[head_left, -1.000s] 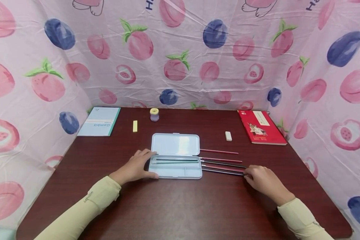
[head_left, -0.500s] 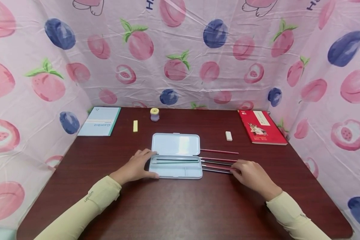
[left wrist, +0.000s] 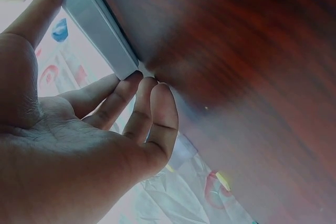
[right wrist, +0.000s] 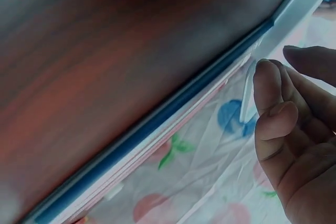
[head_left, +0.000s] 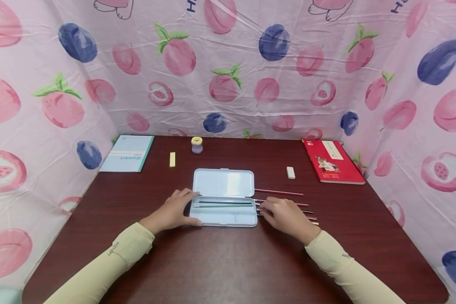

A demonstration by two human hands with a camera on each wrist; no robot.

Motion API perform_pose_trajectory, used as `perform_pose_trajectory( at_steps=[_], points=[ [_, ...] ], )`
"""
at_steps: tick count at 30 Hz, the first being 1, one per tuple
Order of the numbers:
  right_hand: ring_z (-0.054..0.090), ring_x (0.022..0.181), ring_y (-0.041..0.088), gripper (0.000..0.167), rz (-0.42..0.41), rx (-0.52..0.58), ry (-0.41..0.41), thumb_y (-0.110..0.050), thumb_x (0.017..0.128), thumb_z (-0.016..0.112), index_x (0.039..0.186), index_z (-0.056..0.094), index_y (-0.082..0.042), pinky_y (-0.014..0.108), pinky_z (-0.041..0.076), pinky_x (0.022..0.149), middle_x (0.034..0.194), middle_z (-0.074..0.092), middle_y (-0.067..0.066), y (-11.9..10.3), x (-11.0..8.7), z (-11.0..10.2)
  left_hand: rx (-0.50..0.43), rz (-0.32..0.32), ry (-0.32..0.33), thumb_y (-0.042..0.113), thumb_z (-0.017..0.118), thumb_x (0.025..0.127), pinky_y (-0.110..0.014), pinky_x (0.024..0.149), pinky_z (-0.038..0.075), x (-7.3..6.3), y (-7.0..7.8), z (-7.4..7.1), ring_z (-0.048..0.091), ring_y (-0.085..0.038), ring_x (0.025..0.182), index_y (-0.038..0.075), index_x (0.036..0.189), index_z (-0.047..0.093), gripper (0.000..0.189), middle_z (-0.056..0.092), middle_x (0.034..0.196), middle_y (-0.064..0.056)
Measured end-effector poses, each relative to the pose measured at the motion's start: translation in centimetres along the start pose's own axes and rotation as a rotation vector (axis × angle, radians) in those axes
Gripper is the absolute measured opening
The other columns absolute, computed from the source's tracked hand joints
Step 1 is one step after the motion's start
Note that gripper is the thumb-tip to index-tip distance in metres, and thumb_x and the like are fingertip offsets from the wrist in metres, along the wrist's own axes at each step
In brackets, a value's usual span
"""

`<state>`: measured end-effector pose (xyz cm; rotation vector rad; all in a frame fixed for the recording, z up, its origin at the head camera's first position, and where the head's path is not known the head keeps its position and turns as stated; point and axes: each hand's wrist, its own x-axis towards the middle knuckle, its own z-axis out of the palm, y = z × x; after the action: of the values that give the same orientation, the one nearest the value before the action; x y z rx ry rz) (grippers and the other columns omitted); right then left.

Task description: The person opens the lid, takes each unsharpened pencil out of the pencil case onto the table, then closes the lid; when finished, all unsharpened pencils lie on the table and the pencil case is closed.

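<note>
Left arm (head_left: 102, 264), sleeved, extends forward and inward; left hand (head_left: 172, 212) found with left thumb (left wrist: 41, 15) spread well apart from gently bent left fingers (left wrist: 140, 106). Right arm (head_left: 355, 270), likewise sleeved, angles inward; right hand (head_left: 288, 218) back upward, right fingers (right wrist: 269, 85) curled, right thumb (right wrist: 315, 64) standing apart from them

the near tabletop (head_left: 228, 261) offers passage; pencils (head_left: 279, 192) at right obstruct the case (head_left: 213, 217).

Fruit-print cloth walls (head_left: 243, 55); brown table (head_left: 228, 261)
</note>
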<state>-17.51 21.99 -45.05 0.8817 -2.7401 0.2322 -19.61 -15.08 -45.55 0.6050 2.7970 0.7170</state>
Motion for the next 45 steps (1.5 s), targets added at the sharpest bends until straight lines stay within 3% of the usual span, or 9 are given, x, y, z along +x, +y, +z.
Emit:
perform_pose_trajectory(
  at_steps=[6,13,20,30,45],
  points=[
    [0.074,0.079,0.015,0.022,-0.025,-0.020,0.003,-0.015,0.088,0.088,0.108,0.082,-0.009,0.032,0.064,0.076,0.093,0.077,0.003,-1.2,2.0,0.7,0.004,0.007,0.004,0.053,0.091,0.080,-0.063,0.113,0.043,0.0,0.0,0.0,0.048,-0.035,0.135,0.010,0.158,0.049,0.099,0.057,0.149,-0.013],
    [0.071,0.079,0.013,0.019,0.005,-0.014,-0.089,-0.014,0.091,0.085,0.109,0.082,-0.010,0.033,0.064,0.078,0.100,0.080,0.004,-1.5,3.7,1.0,-0.001,0.006,0.001,0.053,0.091,0.081,-0.062,0.114,0.043,0.0,0.1,0.1,0.047,-0.035,0.136,0.011,0.159,0.049,0.098,0.056,0.150,-0.012],
    [0.068,0.077,0.012,0.018,-0.010,-0.033,-0.133,-0.016,0.088,0.088,0.105,0.084,-0.012,0.033,0.063,0.076,0.094,0.079,0.003,-1.2,4.7,1.3,0.007,0.028,0.010,0.053,0.091,0.080,-0.064,0.113,0.044,0.1,0.1,0.1,0.049,-0.038,0.136,0.009,0.157,0.050,0.098,0.057,0.147,-0.014],
    [0.056,0.062,0.010,0.003,-0.046,-0.092,-0.134,-0.010,0.088,0.085,0.088,0.082,-0.011,0.030,0.054,0.062,0.076,0.071,0.000,-1.7,5.6,1.4,0.008,0.032,0.014,0.053,0.092,0.080,-0.064,0.112,0.044,0.0,0.0,0.1,0.049,-0.037,0.134,0.009,0.157,0.051,0.098,0.058,0.146,-0.014],
    [0.064,0.062,0.018,0.011,-0.076,-0.133,-0.137,-0.012,0.088,0.085,0.083,0.076,-0.007,0.038,0.056,0.062,0.074,0.068,0.003,-2.0,6.1,1.4,0.006,0.023,0.008,0.052,0.092,0.080,-0.063,0.114,0.043,0.0,0.1,0.1,0.048,-0.037,0.136,0.010,0.158,0.050,0.098,0.057,0.147,-0.013]
  ],
)
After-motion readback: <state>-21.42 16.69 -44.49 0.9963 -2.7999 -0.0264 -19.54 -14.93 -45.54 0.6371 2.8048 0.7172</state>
